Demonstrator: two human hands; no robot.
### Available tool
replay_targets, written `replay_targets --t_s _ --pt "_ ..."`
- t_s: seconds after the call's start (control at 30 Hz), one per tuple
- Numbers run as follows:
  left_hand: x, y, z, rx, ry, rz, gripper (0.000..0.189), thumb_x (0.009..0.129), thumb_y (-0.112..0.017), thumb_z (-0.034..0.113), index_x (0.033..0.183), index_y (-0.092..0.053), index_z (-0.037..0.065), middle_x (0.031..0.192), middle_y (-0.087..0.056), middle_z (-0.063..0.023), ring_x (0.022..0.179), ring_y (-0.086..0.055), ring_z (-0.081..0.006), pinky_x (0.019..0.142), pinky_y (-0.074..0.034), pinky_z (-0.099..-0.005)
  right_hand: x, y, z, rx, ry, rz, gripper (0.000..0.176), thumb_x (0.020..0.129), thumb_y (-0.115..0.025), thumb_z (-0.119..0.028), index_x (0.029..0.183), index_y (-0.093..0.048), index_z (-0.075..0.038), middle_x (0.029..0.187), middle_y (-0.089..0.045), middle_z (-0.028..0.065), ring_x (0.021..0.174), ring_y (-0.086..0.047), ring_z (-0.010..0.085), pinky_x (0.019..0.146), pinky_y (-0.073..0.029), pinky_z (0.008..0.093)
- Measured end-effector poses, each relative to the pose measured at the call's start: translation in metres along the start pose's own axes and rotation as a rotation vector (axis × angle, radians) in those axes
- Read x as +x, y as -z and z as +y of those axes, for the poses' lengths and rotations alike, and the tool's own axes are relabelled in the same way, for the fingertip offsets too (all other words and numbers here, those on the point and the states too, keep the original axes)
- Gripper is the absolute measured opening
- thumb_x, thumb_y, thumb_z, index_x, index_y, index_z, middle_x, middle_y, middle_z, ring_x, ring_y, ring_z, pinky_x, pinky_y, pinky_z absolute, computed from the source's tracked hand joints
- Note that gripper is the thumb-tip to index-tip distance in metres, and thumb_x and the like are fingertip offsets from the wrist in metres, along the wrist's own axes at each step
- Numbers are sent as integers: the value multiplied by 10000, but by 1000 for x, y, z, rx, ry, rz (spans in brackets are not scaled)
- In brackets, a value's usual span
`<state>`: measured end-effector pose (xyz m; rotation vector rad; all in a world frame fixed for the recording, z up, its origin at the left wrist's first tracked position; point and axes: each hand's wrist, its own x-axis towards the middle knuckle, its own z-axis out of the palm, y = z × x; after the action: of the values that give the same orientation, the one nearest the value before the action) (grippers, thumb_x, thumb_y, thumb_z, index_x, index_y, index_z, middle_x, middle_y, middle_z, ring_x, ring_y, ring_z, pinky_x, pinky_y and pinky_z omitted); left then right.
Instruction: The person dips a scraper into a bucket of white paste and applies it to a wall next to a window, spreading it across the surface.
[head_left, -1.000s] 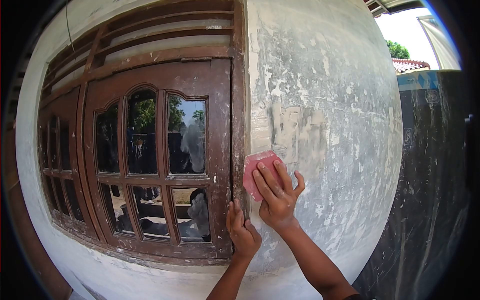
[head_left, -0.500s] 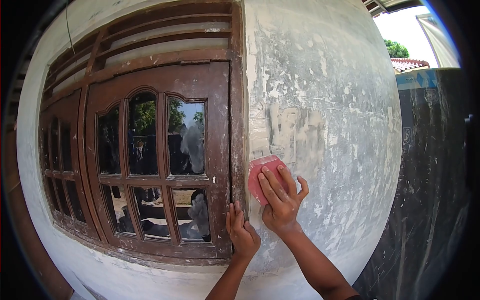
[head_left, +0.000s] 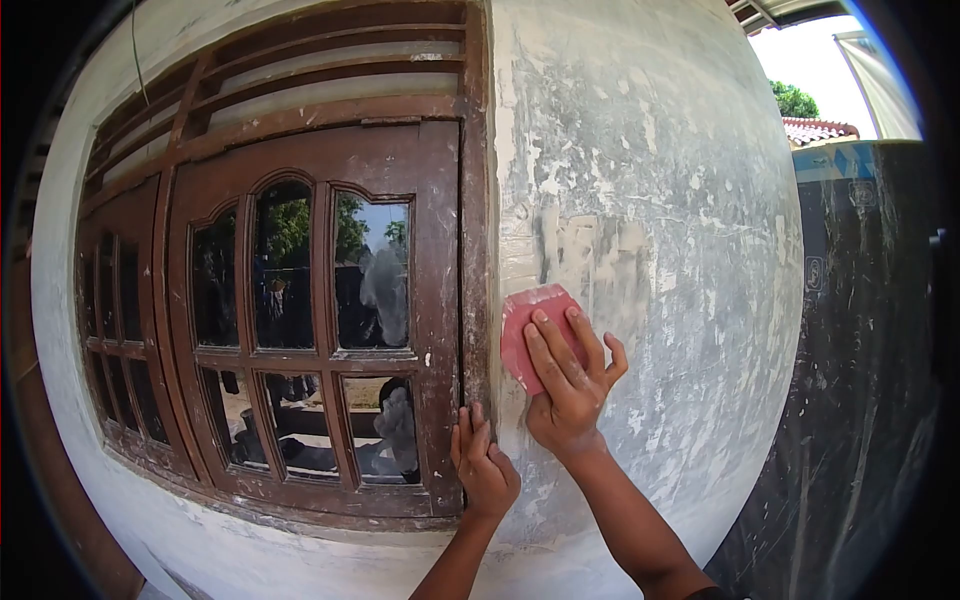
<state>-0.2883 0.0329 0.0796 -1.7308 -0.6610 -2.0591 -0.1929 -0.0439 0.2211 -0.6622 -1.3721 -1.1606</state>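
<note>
My right hand (head_left: pixel 572 385) presses a flat pink putty spreader (head_left: pixel 520 340) against the wall (head_left: pixel 690 270). Its fingers lie across the spreader's face, the little finger standing off to the right. Pale residue whitens the spreader's top edge. Beside the wall's left edge, my left hand (head_left: pixel 485 465) leans on the brown window frame (head_left: pixel 478 250), fingers stretched upward and nothing visible in it. Smeared beige filler (head_left: pixel 595 250) covers a patch of wall just above the spreader, among grey and white mottled plaster.
Left of my hands is a brown wooden window shutter (head_left: pixel 437 300) with glass panes and slatted vents (head_left: pixel 330 70) above it. A tall dark panel (head_left: pixel 860 400) stands at the right beyond the wall. A tiled roof (head_left: pixel 815 131) shows in the distance.
My right hand and the putty spreader have slid a little up the wall and slightly right. My left hand stays on the window frame.
</note>
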Motion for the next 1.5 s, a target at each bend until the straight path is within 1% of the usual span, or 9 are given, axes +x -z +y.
replay_targets --t_s 0.17,0.4,0.57,0.87,1.03,1.13,1.3,1.4,1.5 --pt "-3 0 -4 2 -11 1 336 1045 -387 53 1378 -382 8 1494 -517 -331 1427 -457 -514 1210 -258 -590 -8 -27 18 -44 -27 -79 635 748 -599 45 1356 -686 -116 1454 -644 24 1434 -499 301 1157 -197 546" --pt "-3 0 -2 -40 6 15 316 1060 -384 64 1372 -389 12 1500 -516 -321 1430 -460 -503 1203 -268 -592 -137 4 -3 -4 -66 -146 502 786 -623 -18 1251 -759 -149 1372 -703 16 1394 -552 299 1159 -195 543" --pt "-6 -2 -7 -36 22 6 306 1064 -377 66 1364 -393 11 1497 -515 -327 1431 -461 -498 1204 -266 -591 -86 15 -7 12 -67 -60 461 802 -610 -30 1216 -774 -149 1341 -721 15 1379 -563 292 1173 -179 537" --pt "-4 -1 -7 -26 -24 -2 328 1041 -364 22 1361 -383 -45 1503 -488 -356 1457 -422 -502 1226 -222 -586 -16 -32 13 -32 3 22 526 817 -623 25 1291 -746 -167 1384 -696 -5 1378 -567 272 1168 -197 533" --pt "-6 -1 -7 -10 -28 -6 320 1051 -373 38 1364 -401 -20 1497 -504 -342 1449 -434 -502 1214 -239 -603 -23 -34 11 -45 -20 -50 506 837 -623 18 1290 -744 -172 1391 -690 -18 1387 -557 264 1169 -183 542" --pt "-5 0 -5 1 -12 2 304 1058 -372 63 1353 -416 4 1490 -527 -320 1434 -463 -488 1211 -266 -574 -70 -19 0 -33 -54 -135 466 861 -620 -6 1286 -750 -148 1375 -703 8 1391 -544 291 1197 -137 526" --pt "-5 1 -6 11 6 -5 309 1054 -376 60 1352 -429 2 1489 -533 -314 1433 -468 -480 1214 -267 -567 -63 -6 -21 20 -90 -50 425 883 -651 -75 1281 -753 -185 1363 -710 -39 1367 -562 281 1174 -169 545" --pt "-6 0 -5 1 -3 8 317 1046 -371 48 1353 -433 -1 1484 -535 -319 1432 -468 -481 1213 -267 -567 1 -18 -5 -56 -48 -26 478 860 -649 -54 1314 -730 -180 1399 -687 -32 1391 -536 282 1167 -181 552" --pt "-5 -2 -6 -4 -13 21 320 1041 -367 40 1351 -434 0 1479 -537 -325 1434 -466 -483 1212 -265 -571 30 -33 9 -42 -32 24 644 774 -582 75 1370 -690 -144 1447 -653 9 1422 -496 301 1195 -164 531"
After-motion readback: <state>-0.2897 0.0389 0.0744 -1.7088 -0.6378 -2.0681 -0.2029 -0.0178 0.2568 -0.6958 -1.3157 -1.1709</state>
